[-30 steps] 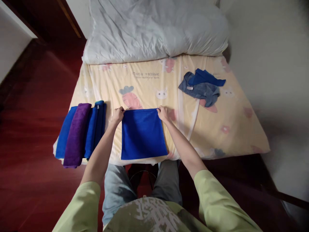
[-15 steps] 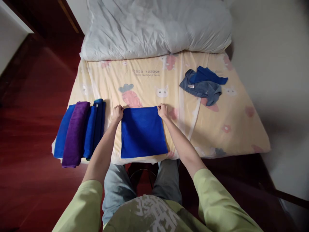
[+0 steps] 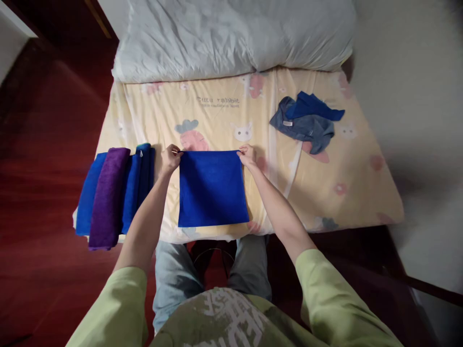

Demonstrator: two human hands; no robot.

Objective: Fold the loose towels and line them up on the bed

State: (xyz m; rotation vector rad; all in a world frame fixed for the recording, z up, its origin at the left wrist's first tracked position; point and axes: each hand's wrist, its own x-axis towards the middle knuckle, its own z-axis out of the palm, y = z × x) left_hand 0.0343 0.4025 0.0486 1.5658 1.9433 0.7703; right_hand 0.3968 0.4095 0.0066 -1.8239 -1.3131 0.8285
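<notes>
A square blue towel (image 3: 213,190) lies flat on the patterned bed sheet (image 3: 307,193), close to the bed's near edge. My left hand (image 3: 170,157) pinches its far left corner. At the far right corner, my right hand (image 3: 247,155) is closed on the same towel in a pinch. To the left of my left forearm sits a row of folded towels: a purple towel (image 3: 108,197) and several blue ones, including a blue towel (image 3: 130,193) just right of the purple one.
A crumpled grey-blue cloth (image 3: 307,130) with a white tag lies at the right of the bed, a darker blue cloth (image 3: 314,107) partly on top. Across the far side rests a bulky pale quilt (image 3: 231,38). A wall (image 3: 415,96) stands at the right.
Both hands still hold the towel's far corners. The towel and hands sit slightly higher in the picture, as the whole view has shifted a little. The folded row looks unchanged.
</notes>
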